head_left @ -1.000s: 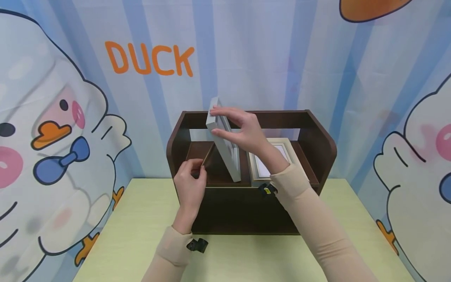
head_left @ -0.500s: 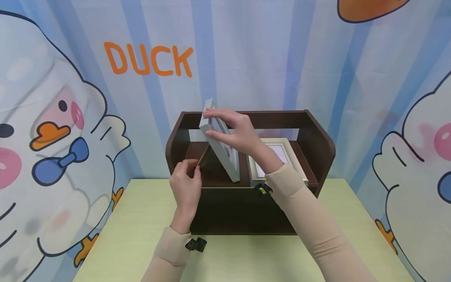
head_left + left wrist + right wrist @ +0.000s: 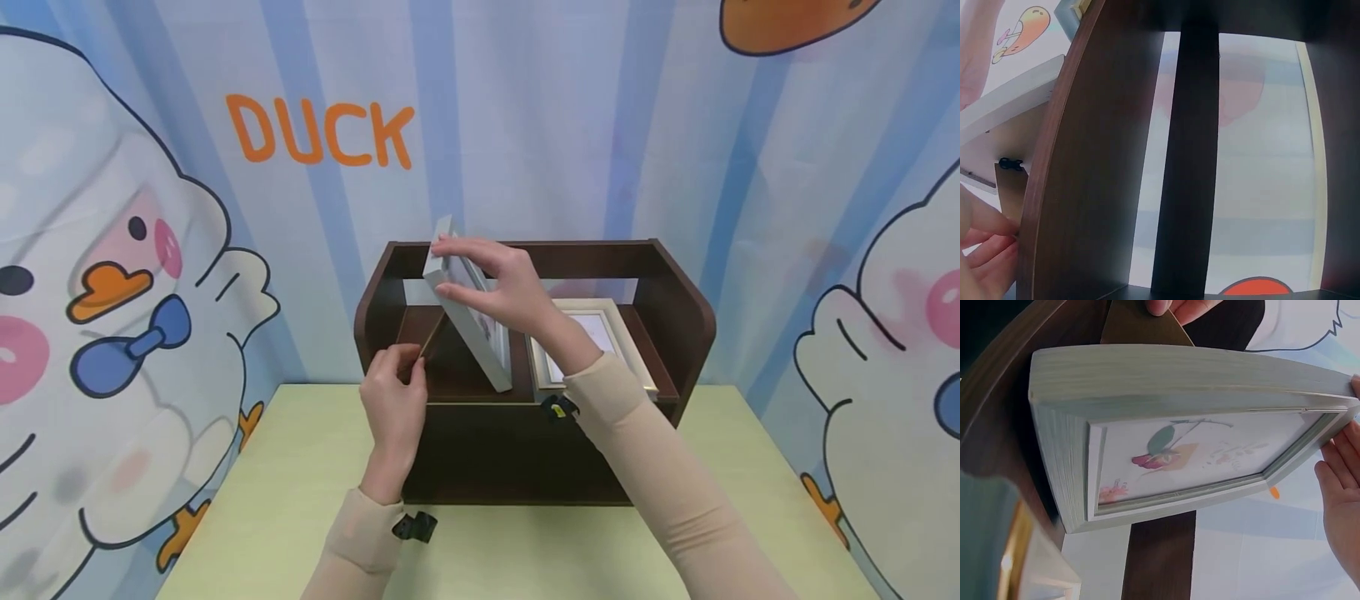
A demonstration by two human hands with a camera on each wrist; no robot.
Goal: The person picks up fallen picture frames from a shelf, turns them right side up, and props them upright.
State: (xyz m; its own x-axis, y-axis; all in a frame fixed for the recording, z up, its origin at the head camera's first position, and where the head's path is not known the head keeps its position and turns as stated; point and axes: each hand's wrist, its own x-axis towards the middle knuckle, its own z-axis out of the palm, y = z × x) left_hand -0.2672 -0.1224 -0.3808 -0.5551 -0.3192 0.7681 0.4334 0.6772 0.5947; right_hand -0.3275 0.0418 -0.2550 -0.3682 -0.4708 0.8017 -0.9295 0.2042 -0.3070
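The right grip [image 3: 501, 283] holds the top of a tilted pale frame [image 3: 476, 337] on the dark shelf [image 3: 525, 454] below; at its lower left, the left grip [image 3: 395, 396] pinches the frame's brown flap [image 3: 1138, 328].

Blue-striped fabric [image 3: 525, 125] hangs at twelve o'clock, printed ducks [image 3: 97, 208] at nine and three. A pale worktop [image 3: 307, 442] lies at six.
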